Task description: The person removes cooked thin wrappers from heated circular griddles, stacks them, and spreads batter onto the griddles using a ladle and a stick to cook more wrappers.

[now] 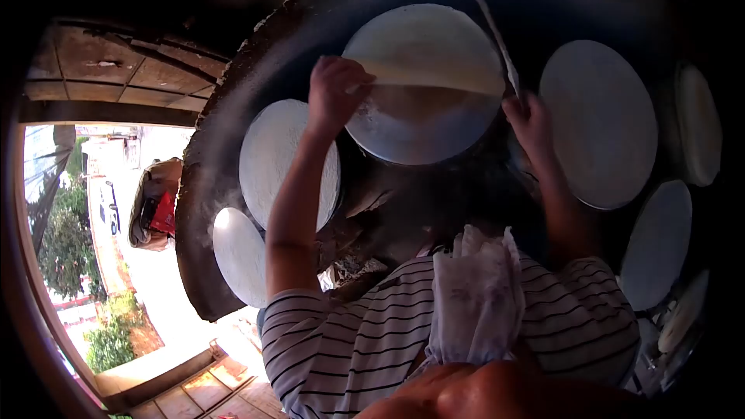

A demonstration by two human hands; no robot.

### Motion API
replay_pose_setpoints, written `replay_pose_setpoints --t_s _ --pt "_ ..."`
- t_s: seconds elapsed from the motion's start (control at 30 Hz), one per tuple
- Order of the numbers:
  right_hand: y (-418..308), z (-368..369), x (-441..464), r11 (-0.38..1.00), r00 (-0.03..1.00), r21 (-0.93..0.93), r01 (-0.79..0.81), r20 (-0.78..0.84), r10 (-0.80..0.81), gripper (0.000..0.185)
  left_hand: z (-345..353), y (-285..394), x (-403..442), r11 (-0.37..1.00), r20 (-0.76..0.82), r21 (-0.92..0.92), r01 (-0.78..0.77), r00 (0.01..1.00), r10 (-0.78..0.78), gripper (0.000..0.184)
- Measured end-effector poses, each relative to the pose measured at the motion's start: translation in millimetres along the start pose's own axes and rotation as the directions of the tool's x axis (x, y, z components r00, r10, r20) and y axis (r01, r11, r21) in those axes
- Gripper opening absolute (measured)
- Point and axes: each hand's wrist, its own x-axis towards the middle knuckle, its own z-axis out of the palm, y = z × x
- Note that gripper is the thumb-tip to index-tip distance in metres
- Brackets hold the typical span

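Note:
A thin pale sheet is stretched between my two hands above a round metal plate. My left hand pinches its left end over the plate's left edge. At the plate's right edge, my right hand is closed at the sheet's other end, and a long thin stick rises from its fingertips. Darker, wet-looking patches show on the plate under the sheet.
Pale round discs lie left, lower left and right, with several more at the far right. A dark curved rim bounds the left side. Beyond it sits a bag with something red inside.

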Motion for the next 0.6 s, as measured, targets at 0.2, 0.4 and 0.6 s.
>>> replay_pose_setpoints --t_s 0.2,0.4,0.6 --pt "-21 14 3 0.420 0.853 0.780 -0.463 0.265 0.449 0.038 -42 48 55 0.975 0.011 0.096 -0.201 0.980 0.201 0.010" --pt "-12 -26 23 0.952 0.923 0.053 -0.302 -0.232 0.306 0.028 46 120 -70 0.986 0.052 0.060 -0.157 0.987 0.154 0.018" --pt "-8 -271 -105 0.841 0.693 -0.230 -0.489 -0.688 0.215 0.019 174 265 -30 0.870 -0.124 -0.424 -0.252 0.968 0.220 0.013"
